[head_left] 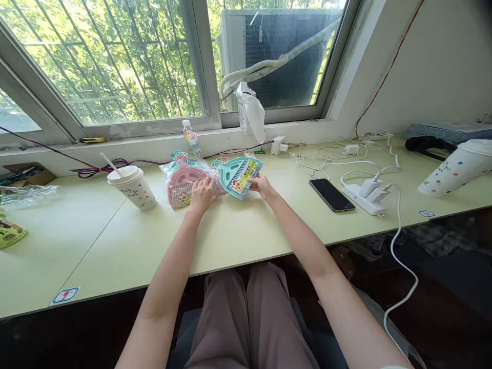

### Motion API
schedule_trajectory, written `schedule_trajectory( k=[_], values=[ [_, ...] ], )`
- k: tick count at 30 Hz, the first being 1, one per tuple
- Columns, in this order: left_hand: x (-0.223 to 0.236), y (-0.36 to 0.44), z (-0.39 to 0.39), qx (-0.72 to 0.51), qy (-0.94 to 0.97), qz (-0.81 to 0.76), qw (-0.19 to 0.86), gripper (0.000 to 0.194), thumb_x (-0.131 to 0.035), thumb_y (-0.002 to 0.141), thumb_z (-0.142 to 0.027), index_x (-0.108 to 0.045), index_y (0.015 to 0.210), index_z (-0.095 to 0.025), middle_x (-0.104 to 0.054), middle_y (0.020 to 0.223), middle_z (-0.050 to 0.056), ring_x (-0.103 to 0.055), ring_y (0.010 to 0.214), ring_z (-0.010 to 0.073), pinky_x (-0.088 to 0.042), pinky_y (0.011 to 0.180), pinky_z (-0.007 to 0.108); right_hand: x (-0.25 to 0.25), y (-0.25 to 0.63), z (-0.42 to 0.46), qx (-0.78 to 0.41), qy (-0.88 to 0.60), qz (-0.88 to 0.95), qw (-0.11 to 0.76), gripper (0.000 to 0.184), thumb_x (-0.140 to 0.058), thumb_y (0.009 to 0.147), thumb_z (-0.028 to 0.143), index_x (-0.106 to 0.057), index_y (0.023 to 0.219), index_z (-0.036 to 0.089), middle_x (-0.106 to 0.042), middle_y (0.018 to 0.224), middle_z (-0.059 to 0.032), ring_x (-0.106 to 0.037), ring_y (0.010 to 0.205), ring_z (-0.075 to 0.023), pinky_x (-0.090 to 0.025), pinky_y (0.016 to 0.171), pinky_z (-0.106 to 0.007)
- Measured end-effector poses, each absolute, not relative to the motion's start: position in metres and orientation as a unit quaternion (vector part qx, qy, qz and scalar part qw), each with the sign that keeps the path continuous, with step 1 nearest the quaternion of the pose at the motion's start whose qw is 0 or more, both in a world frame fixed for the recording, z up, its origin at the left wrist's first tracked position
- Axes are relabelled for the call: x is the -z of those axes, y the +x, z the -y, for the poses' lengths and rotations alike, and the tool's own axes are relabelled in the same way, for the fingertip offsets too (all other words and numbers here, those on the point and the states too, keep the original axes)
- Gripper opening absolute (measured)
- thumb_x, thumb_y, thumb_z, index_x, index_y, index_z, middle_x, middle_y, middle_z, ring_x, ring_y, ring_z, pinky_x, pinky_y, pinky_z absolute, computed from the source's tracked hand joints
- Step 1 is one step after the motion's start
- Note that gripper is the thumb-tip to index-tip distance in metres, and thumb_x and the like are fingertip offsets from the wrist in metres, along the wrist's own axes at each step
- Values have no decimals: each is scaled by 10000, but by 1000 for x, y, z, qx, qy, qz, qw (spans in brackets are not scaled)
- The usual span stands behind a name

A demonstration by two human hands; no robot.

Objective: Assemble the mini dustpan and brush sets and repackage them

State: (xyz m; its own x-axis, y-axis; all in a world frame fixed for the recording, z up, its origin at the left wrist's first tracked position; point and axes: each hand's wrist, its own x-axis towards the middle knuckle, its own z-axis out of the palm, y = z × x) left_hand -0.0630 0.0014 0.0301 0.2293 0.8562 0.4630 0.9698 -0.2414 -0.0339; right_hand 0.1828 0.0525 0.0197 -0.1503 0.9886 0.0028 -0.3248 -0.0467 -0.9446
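A clear plastic bag holds pink fan-shaped plastic items [182, 180] with bear-like cut-out tops, a teal one showing behind them. My left hand [203, 195] is on the bag's right side, its fingers bent over the pink plastic. To the right, a teal fan-shaped plastic item [229, 177] with a yellow and blue printed label is tilted above the table. My right hand [262, 185] pinches its lower right edge between thumb and fingers. The teal item's left end overlaps the bag's right side; a small pink ring shows above it.
A white cup with a straw [132, 187] stands left of the bag, a drink bottle [192, 139] behind it. On the right are a phone [331, 195], a power strip [363, 199] with white cables, and another patterned cup [457, 166]. The table's front edge [246, 260] runs above my lap.
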Motion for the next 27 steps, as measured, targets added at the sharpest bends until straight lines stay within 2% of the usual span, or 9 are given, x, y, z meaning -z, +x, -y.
schedule_trajectory(
  k=[2,6,8,12,17,22,24,27],
  values=[
    [-29,-63,-3,188,-776,582,157,465,-507,862,-122,-660,1292,-210,-642,1345,141,-589,1239,298,-319,1150,475,-20,184,-52,-616,-379,438,533,169,-630,794,92,-596,927,190,-758,874,-35,-738,736,-182,-616,899,-469],
    [-34,-67,-2,246,-768,560,190,481,-393,856,-15,-774,1036,-247,-760,1072,91,-621,1166,275,-213,1202,539,-21,185,-51,-617,-376,440,533,183,-635,788,82,-597,930,191,-757,879,-40,-739,744,-188,-617,893,-465],
    [-38,-70,0,283,-761,552,191,460,-404,859,-15,-779,967,-258,-768,1050,69,-611,1172,275,-210,1196,563,-21,185,-51,-616,-375,442,533,177,-631,792,83,-606,933,188,-758,880,-44,-739,748,-189,-616,893,-462],
    [-45,-74,5,320,-766,536,154,435,-403,860,-8,-755,865,-264,-758,1125,20,-614,1167,246,-295,1151,540,-21,185,-52,-618,-389,439,524,158,-623,802,80,-622,927,178,-761,865,-45,-736,739,-183,-607,908,-462],
    [-41,-80,3,322,-725,580,183,407,-384,849,-20,-688,700,-245,-762,1004,40,-574,1235,255,-213,1199,545,-22,185,-51,-622,-398,432,518,162,-629,805,72,-626,930,176,-761,852,-41,-733,727,-178,-597,923,-460],
    [-35,-88,-1,352,-661,630,207,395,-379,843,-33,-722,796,-225,-750,964,69,-585,1210,262,-163,1214,553,-22,185,-49,-632,-394,442,500,150,-651,801,76,-636,920,168,-761,839,-51,-731,689,-190,-597,913,-474],
    [-34,-86,-3,364,-637,648,201,358,-399,885,-108,-740,931,-209,-744,1051,96,-598,1188,280,-172,1209,557,-22,184,-50,-637,-389,446,494,141,-654,802,77,-638,910,166,-761,830,-55,-731,688,-194,-597,910,-477],
    [-30,-78,-6,353,-632,666,181,368,-494,917,-326,-685,1200,-189,-657,1306,155,-553,1258,342,-173,1199,592,-22,185,-50,-640,-381,446,496,140,-658,795,71,-632,891,169,-761,828,-56,-732,706,-195,-602,902,-472]
  ],
)
